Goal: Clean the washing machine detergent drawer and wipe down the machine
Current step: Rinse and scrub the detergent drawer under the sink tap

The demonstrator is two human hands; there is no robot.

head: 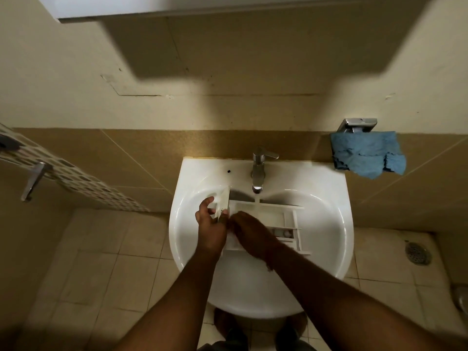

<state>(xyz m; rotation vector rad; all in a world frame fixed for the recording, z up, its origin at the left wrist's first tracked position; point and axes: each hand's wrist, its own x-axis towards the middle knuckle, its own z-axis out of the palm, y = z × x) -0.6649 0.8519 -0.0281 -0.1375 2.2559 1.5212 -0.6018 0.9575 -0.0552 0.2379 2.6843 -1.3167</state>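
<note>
The white detergent drawer [276, 219] lies in the white basin of the sink [326, 224], under water running from the chrome tap [258, 171]. My left hand [211, 224] grips the drawer's front panel at its left end, fingers curled round it. My right hand [250, 231] lies over the drawer's near left compartment, fingers bent down into it; what they touch is hidden. The drawer's right part with its small insert stays visible.
A blue cloth [367, 155] hangs from a chrome holder [357, 125] on the wall, right of the sink. A floor drain [417, 253] sits at right. A patterned tile strip and a metal handle [34, 181] are at left. A cabinet underside is overhead.
</note>
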